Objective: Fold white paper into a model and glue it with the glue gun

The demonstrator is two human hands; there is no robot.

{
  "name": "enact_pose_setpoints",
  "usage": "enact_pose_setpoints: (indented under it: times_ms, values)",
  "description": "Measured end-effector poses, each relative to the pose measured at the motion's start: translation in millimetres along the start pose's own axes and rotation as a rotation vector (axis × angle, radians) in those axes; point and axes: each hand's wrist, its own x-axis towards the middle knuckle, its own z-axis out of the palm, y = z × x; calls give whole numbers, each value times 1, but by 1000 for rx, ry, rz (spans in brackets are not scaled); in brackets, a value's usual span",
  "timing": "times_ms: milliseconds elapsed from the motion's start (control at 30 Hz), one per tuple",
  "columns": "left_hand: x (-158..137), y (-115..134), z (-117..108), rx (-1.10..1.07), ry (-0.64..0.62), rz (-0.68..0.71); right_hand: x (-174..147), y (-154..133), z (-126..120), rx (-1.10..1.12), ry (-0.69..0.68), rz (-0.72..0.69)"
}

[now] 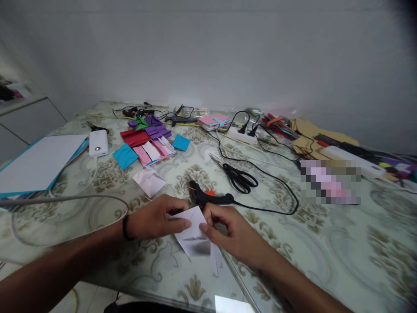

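A folded sheet of white paper (193, 230) is held between my two hands near the front of the table. My left hand (159, 217) pinches its left side, thumb on top. On the other side my right hand (233, 232) grips the right edge between thumb and fingers. A narrow flap of the paper hangs down below the right thumb. Just beyond my hands lies a black glue gun (213, 198) with an orange scrap (211, 192) beside it. Another folded white paper piece (149, 181) rests behind my left hand.
Black-handled scissors (241, 177) lie past the glue gun's cord. Folded coloured papers (146, 139) are heaped at back left, near a white power bank (98, 143) and stacked sheets (42, 161). A power strip (241, 135) with plugs stands toward the wall.
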Motion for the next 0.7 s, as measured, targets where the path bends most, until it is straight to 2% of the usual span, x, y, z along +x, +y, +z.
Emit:
enact_pose_setpoints:
  times_ms: [367, 700]
  values:
    - [-1, 4, 0, -121, -15, 5, -1, 1, 0, -19, -56, -4]
    - [0, 5, 2, -43, -35, 39, -2, -1, 2, -42, -102, -61]
